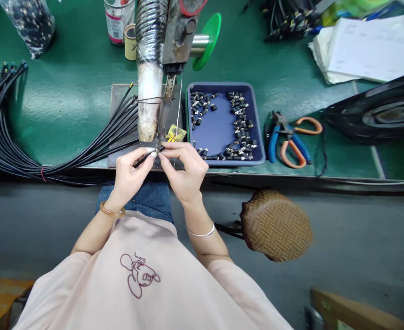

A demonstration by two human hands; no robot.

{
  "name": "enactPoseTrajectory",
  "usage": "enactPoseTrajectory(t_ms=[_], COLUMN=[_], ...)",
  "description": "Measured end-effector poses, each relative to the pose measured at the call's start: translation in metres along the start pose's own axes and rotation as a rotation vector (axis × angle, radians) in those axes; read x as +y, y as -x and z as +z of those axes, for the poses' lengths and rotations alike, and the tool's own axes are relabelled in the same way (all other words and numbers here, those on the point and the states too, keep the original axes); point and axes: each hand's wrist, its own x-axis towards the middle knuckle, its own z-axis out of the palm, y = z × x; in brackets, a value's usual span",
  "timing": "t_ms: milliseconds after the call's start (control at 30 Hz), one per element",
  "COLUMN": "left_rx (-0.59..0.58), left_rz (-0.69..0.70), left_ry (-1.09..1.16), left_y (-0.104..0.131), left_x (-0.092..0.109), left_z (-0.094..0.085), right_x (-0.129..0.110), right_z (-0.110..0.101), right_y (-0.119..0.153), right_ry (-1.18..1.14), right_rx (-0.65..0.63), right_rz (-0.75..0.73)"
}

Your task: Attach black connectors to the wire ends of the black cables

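Both hands meet at the bench edge, directly below the tip of a mounted soldering iron (168, 94). My left hand (130, 176) is closed in a pinch on the end of a black cable (139, 161). Fingertips of my right hand (187, 174) pinch a small dark piece, apparently a connector (160, 148), against the cable end; the fingers largely hide the joint. Thin solder wire (180, 101) hangs beside the iron from a green-rimmed spool (207, 43). Just behind the right fingers lies a crumpled yellow pad (177, 132).
A foil-wrapped duct (150, 78) stands left of the iron. Bundled black cables (68, 162) curve along the left bench. To the right are a blue tray (261, 146) of small black connectors (239, 110), cutters (281, 126), orange-and-blue handles, papers (370, 50) and a stool (275, 227) below.
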Motion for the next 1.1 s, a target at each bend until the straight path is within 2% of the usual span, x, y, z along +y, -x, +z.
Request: enactPoseTrajectory(t_ms=[467, 900, 1000, 1100], left_rx=[-0.025, -0.072, -0.065, -0.034], left_rz=[0.008, 0.022, 0.02, 0.022], left_ry=[-0.038, -0.073, -0.096, -0.097], left_y=[0.0, 0.005, 0.009, 0.015], left_x=[0.002, 0.004, 0.002, -0.001], left_z=[0.002, -0.001, -0.002, -0.002], right_x=[0.005, 0.0, -0.001, -0.002], right_z=[-0.005, -0.006, -0.006, -0.008], right_y=[0.004, 0.008, 0.01, 0.013], right_ry=[-0.012, -0.019, -0.036, -0.111], right_rx=[0.015, 0.023, 0.03, 0.04], right_rz=[-0.079, -0.071, -0.039, 0.114])
